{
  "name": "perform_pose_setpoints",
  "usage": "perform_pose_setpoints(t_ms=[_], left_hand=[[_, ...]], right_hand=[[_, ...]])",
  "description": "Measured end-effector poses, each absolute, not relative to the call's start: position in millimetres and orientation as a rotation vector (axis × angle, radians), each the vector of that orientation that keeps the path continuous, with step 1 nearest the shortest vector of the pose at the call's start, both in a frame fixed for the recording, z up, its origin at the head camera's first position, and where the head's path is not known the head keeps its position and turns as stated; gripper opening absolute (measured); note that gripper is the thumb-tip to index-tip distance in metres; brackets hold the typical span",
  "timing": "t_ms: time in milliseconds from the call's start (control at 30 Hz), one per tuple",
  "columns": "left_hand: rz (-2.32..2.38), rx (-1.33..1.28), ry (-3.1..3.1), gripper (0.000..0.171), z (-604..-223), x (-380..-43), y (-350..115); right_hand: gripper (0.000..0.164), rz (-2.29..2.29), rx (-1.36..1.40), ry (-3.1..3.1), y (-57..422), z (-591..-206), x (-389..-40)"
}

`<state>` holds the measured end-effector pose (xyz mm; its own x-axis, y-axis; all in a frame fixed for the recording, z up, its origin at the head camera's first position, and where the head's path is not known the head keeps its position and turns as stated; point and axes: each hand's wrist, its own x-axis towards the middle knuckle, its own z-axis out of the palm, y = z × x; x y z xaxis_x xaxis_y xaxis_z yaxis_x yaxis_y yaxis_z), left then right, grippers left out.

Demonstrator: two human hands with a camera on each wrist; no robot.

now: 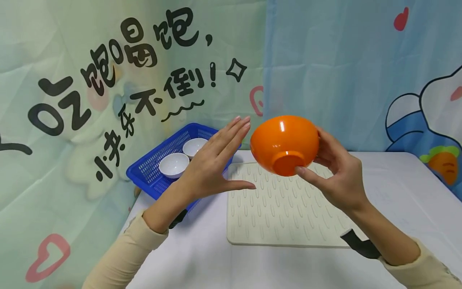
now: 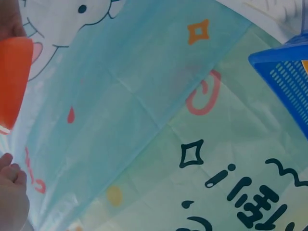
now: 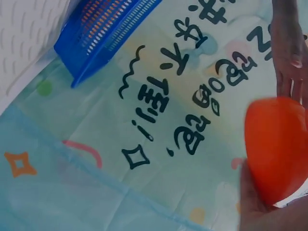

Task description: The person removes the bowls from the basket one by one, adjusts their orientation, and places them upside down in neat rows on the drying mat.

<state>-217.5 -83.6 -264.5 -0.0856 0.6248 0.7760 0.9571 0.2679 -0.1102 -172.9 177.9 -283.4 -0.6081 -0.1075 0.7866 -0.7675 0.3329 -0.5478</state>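
So the orange bowl (image 1: 283,140) is up in the air, tipped with its base toward the person, pinched between the right hand's (image 1: 339,172) thumb and fingers. The left hand (image 1: 213,164) is just beside it, fingers straight, thumb spread wide, holding nothing. Below the hands there's a pale mat (image 1: 281,224), and past the left one a blue basket (image 1: 189,130) with two white bowls (image 1: 174,165) inside.
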Motion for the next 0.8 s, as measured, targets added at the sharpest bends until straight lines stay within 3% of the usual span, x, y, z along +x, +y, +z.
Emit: perform_pose_setpoints(t_ms=[400, 800], left_hand=[[-0.632, -1.471, -1.887, 0.119, -275.9, -207.3, -77.5], [-1.053, -1.534, -2.200, 0.121, -297.0, -186.4, -73.0]], right_hand=[[0.051, 1.651, 0.490, -2.724, 183.0, -262.6, -166.9], [0.059, 1.922, 0.528, -2.927, 181.1, -255.8, -169.4]])
